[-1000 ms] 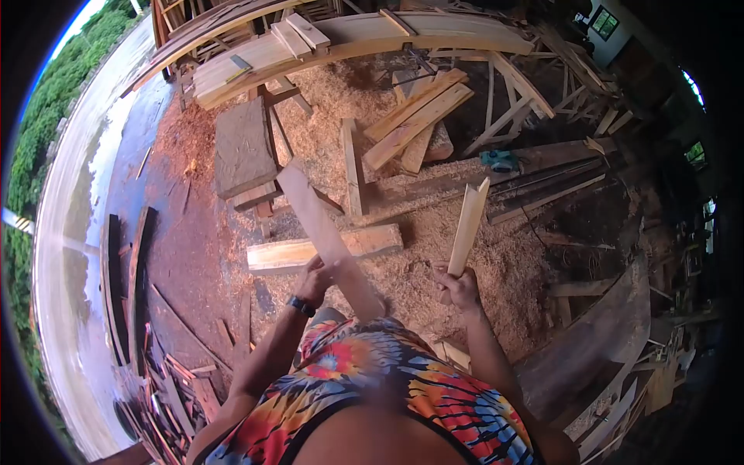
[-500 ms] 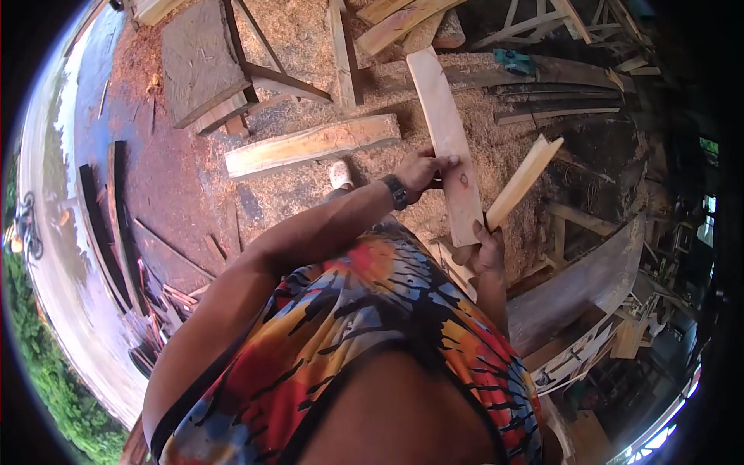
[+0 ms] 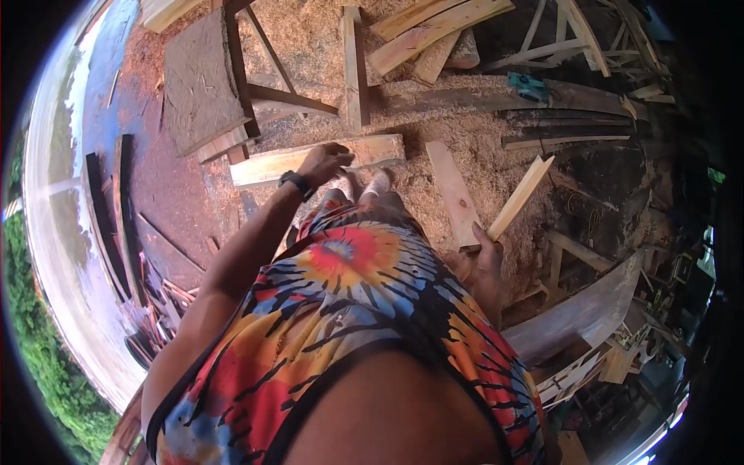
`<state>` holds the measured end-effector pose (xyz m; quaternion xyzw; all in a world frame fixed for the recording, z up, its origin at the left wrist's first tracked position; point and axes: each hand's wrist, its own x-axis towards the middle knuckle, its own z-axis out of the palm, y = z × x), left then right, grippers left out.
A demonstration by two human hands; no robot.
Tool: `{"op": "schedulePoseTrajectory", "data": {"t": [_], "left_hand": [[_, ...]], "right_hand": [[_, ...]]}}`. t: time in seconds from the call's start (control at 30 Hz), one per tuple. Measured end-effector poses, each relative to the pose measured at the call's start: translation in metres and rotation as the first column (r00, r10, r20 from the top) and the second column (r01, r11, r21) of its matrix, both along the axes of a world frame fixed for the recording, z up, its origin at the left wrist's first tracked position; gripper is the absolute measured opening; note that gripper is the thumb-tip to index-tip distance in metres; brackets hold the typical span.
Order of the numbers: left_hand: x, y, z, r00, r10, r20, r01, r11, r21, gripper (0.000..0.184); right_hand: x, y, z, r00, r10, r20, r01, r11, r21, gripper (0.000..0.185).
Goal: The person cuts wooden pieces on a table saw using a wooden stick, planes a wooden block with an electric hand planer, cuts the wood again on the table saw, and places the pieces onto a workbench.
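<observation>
My right hand is closed on the lower end of a flat pale wooden board, with the thumb on its face. The board has a dark knot and points away from me. A second length of wood, angular and yellowish, slants up from beside the same hand; I cannot tell if the fingers hold it too. My left hand, with a black watch on the wrist, is empty and its fingers are partly spread. It appears above a thick light plank lying near my feet; contact is unclear.
Sawdust and shavings cover much of the ground. A broad wooden slab is at upper left, near an upright post. Stacked boards lie at the top, and a teal power tool rests on a long beam. Dark planks lie at left.
My left hand has let go of the pale board and swung left over the thick plank. The board's far end has dropped lower in view, while my right hand keeps its hold.
</observation>
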<state>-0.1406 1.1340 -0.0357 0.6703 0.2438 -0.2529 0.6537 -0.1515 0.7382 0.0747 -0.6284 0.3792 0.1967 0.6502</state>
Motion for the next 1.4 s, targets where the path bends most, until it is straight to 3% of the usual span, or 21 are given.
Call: {"op": "schedulePoseTrajectory", "data": {"t": [0.1, 0.17, 0.2, 0.4, 0.5, 0.67, 0.83, 0.9, 0.93, 0.97, 1.03, 1.1, 1.17, 1.2, 1.27, 1.33, 1.4], "left_hand": [[-0.001, 0.042, 0.039, 0.944, 0.327, -0.040, -0.327, 0.945, -0.008, 0.039], [0.005, 0.061, 0.052, 0.882, 0.471, 0.016, -0.469, 0.881, -0.064, 0.039], [0.012, 0.065, 0.065, 0.870, 0.491, 0.040, -0.491, 0.871, -0.008, 0.036], [0.046, 0.073, 0.094, 0.837, 0.509, 0.199, -0.506, 0.860, -0.069, 0.037], [0.081, 0.081, 0.107, 0.863, 0.425, 0.272, -0.452, 0.891, 0.042, 0.037], [0.143, 0.088, 0.138, 0.869, 0.307, 0.387, -0.346, 0.938, 0.035, 0.040], [0.178, 0.044, 0.144, 0.904, 0.360, 0.231, -0.323, 0.928, -0.185, 0.064], [0.190, 0.027, 0.129, 0.864, 0.429, 0.264, -0.380, 0.899, -0.216, 0.073], [0.191, 0.021, 0.145, 0.863, 0.444, 0.241, -0.395, 0.890, -0.227, 0.076], [0.199, 0.024, 0.133, 0.811, 0.406, 0.422, -0.409, 0.908, -0.088, 0.066], [0.214, 0.035, 0.111, 0.654, 0.568, 0.499, -0.549, 0.811, -0.204, 0.057], [0.224, 0.068, 0.127, 0.572, 0.659, 0.489, -0.563, 0.748, -0.351, 0.054], [0.232, 0.107, 0.134, 0.487, 0.705, 0.516, -0.595, 0.700, -0.396, 0.053], [0.232, 0.126, 0.136, 0.481, 0.719, 0.501, -0.619, 0.684, -0.387, 0.054], [0.234, 0.163, 0.128, 0.446, 0.713, 0.541, -0.654, 0.672, -0.347, 0.055], [0.233, 0.196, 0.118, 0.449, 0.688, 0.570, -0.689, 0.673, -0.270, 0.053], [0.237, 0.220, 0.097, 0.415, 0.690, 0.594, -0.726, 0.644, -0.241, 0.052]], "right_hand": [[0.031, -0.014, -0.030, 0.998, 0.062, -0.026, -0.063, 0.996, -0.056, 0.028], [0.049, -0.014, -0.030, 0.997, 0.066, -0.030, -0.066, 0.997, -0.025, 0.030], [0.054, -0.015, -0.030, 0.996, 0.080, -0.031, -0.081, 0.996, -0.027, 0.031], [0.095, -0.017, -0.039, 0.989, 0.141, 0.047, -0.141, 0.990, -0.004, 0.031], [0.106, 0.001, -0.026, 0.984, 0.136, 0.113, -0.142, 0.989, 0.048, 0.029], [0.116, 0.026, -0.026, 0.922, 0.275, 0.273, -0.302, 0.951, 0.064, 0.030], [0.144, 0.092, -0.017, 0.787, 0.350, 0.508, -0.500, 0.844, 0.194, 0.041], [0.164, 0.137, 0.000, 0.771, 0.326, 0.547, -0.514, 0.826, 0.233, 0.034], [0.178, 0.151, -0.001, 0.719, 0.413, 0.559, -0.600, 0.776, 0.198, 0.035], [0.192, 0.168, -0.003, 0.652, 0.475, 0.591, -0.666, 0.731, 0.147, 0.036], [0.224, 0.200, -0.006, 0.500, 0.621, 0.604, -0.799, 0.600, 0.045, 0.035], [0.255, 0.236, -0.029, 0.509, 0.572, 0.643, -0.794, 0.600, 0.094, 0.032], [0.293, 0.271, -0.041, 0.666, 0.522, 0.533, -0.708, 0.666, 0.234, 0.029], [0.309, 0.308, -0.003, 0.672, 0.539, 0.508, -0.681, 0.720, 0.136, 0.028], [0.352, 0.349, -0.003, 0.654, 0.642, 0.400, -0.662, 0.741, -0.108, 0.031], [0.402, 0.394, 0.005, 0.443, 0.754, 0.486, -0.694, 0.631, -0.347, 0.040], [0.449, 0.447, 0.046, 0.210, 0.951, 0.228, -0.621, 0.310, -0.720, 0.069]]}}
